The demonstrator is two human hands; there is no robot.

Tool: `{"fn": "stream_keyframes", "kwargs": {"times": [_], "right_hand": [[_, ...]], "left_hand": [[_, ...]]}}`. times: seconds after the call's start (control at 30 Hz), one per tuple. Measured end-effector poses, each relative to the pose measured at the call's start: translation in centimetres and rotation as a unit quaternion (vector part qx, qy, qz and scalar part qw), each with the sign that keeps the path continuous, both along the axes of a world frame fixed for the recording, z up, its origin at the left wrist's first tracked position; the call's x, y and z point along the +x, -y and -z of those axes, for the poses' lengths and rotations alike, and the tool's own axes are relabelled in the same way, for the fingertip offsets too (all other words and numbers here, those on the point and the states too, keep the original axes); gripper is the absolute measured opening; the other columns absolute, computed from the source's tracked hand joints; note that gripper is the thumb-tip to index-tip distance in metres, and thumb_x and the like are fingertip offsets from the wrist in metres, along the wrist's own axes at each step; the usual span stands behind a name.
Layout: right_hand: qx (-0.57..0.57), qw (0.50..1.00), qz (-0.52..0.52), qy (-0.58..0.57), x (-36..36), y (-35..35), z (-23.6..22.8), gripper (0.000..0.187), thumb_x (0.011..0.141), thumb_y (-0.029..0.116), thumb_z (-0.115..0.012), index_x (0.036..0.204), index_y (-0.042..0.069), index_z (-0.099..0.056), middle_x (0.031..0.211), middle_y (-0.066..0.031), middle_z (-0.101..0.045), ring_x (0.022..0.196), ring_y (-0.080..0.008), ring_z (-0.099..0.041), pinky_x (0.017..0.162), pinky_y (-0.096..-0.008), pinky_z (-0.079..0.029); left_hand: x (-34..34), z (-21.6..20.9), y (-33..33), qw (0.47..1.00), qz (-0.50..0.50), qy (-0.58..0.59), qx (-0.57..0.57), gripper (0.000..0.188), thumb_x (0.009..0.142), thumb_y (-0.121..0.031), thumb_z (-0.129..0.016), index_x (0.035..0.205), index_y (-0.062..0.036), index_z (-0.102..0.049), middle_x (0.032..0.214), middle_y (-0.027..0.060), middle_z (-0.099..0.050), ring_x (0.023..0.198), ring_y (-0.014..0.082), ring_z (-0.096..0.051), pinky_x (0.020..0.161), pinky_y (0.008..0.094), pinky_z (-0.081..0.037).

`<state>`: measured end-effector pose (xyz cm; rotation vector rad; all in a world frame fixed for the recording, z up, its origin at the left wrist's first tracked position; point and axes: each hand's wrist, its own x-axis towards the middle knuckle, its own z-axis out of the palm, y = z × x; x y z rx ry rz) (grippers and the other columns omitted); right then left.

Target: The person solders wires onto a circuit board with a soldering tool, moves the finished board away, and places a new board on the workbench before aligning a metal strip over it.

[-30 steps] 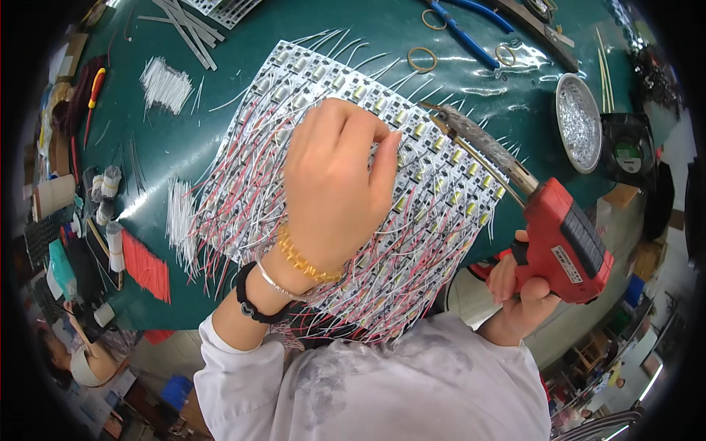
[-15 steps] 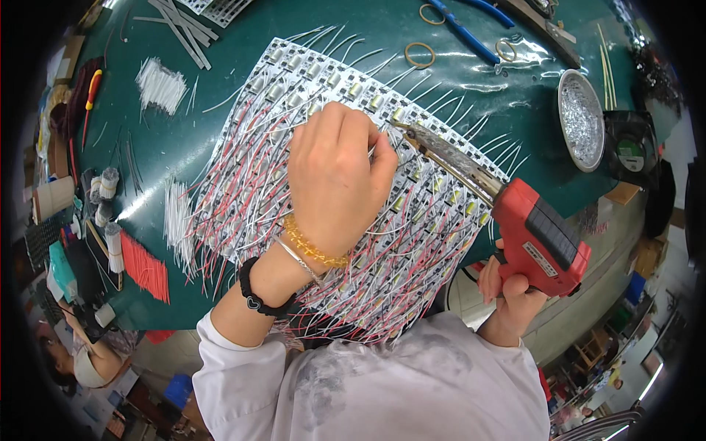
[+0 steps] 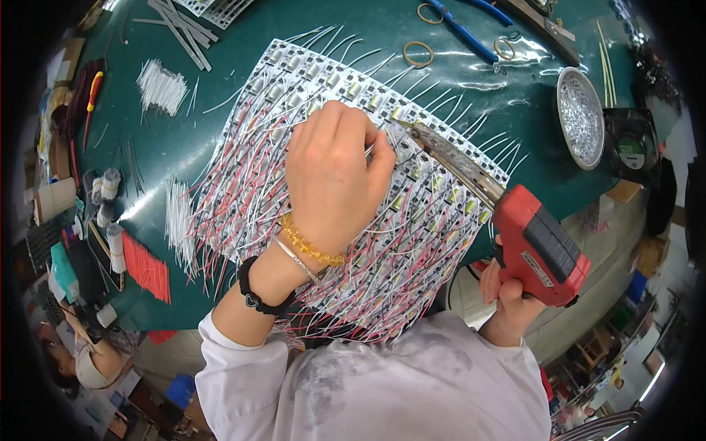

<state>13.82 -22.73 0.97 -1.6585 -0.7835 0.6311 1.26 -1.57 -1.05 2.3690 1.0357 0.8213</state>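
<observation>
Fingers of the right hand [image 3: 515, 290] are clenched round the grip of a red soldering gun [image 3: 540, 246], held low at the near right edge of the bench so its long metal barrel reaches up and left, its tip arriving at the panel right beside the other hand. Fingers of the left hand [image 3: 334, 180] are curled down on the panel of LED strips [image 3: 331, 95], knuckles up, seemingly pinching a thin wire at the tip of the gun; whether they truly grip one I cannot tell, as the hand hides it. That hand presses the work flat, it seems, to steady the joint. A bead bracelet [image 3: 312, 246] and a black wristband [image 3: 257, 298] sit on that wrist.

Red and white wires fan off the panel toward its near edge. Left of it lie a bundle of red wire pieces [image 3: 147, 268] and white ones [image 3: 179, 228], close enough to pick from. Farther left, more white pieces [image 3: 162, 87]. Far right stands a round metal dish [image 3: 581, 117]; at the far edge, blue-handled pliers [image 3: 460, 29] and rubber bands [image 3: 418, 53] on the green mat [image 3: 220, 51].
</observation>
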Motion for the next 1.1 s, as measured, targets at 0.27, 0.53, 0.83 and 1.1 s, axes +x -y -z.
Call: {"fn": "stream_keyframes", "kwargs": {"times": [0.27, 0.53, 0.83, 1.1], "right_hand": [[0.006, 0.996, 0.022, -0.082, -0.5, -0.2, -0.4, 0.063, 0.075, 0.038, -0.068, 0.113, -0.009, -0.046, 0.066, -0.0032, -0.051, 0.050, -0.0095, -0.047, 0.047, -0.0224, -0.038], [0.061, 0.989, 0.001, -0.134, 0.2, 1.2, -0.8, 0.066, 0.076, 0.030, -0.070, 0.122, -0.005, -0.039, 0.063, -0.0046, -0.052, 0.046, -0.0110, -0.048, 0.044, -0.0238, -0.038], [0.068, 0.985, 0.007, -0.157, 0.2, 1.3, -1.6, 0.075, 0.075, 0.046, -0.065, 0.121, -0.007, -0.039, 0.052, -0.0016, -0.046, 0.039, -0.0092, -0.042, 0.037, -0.0230, -0.033], [-0.020, 0.982, 0.017, -0.188, 0.5, 1.8, -0.7, 0.076, 0.069, 0.047, -0.069, 0.121, -0.002, -0.044, 0.063, -0.0003, -0.051, 0.048, -0.0084, -0.046, 0.043, -0.0227, -0.035]], "left_hand": [[-0.1, -0.3, 0.2, 1.000, 0.002, -0.007, 0.005, 0.013, 0.070, -0.003, -0.064, 0.068, -0.0018, -0.051, 0.069, 0.0087, -0.052, 0.063, 0.0237, -0.052, 0.057, 0.0336, -0.040], [-0.9, -2.1, -0.5, 0.992, -0.020, 0.088, -0.093, 0.009, 0.071, -0.008, -0.065, 0.071, -0.0034, -0.057, 0.072, 0.0069, -0.053, 0.061, 0.0258, -0.052, 0.056, 0.0351, -0.041], [1.0, -1.0, 0.9, 0.999, 0.033, -0.014, 0.011, 0.009, 0.068, -0.005, -0.067, 0.070, -0.0030, -0.059, 0.074, 0.0068, -0.055, 0.064, 0.0222, -0.053, 0.060, 0.0326, -0.039], [1.1, -0.9, 0.9, 0.999, 0.017, 0.001, -0.045, 0.007, 0.066, -0.003, -0.064, 0.066, -0.0022, -0.058, 0.072, 0.0060, -0.055, 0.060, 0.0188, -0.050, 0.056, 0.0302, -0.039]]}}
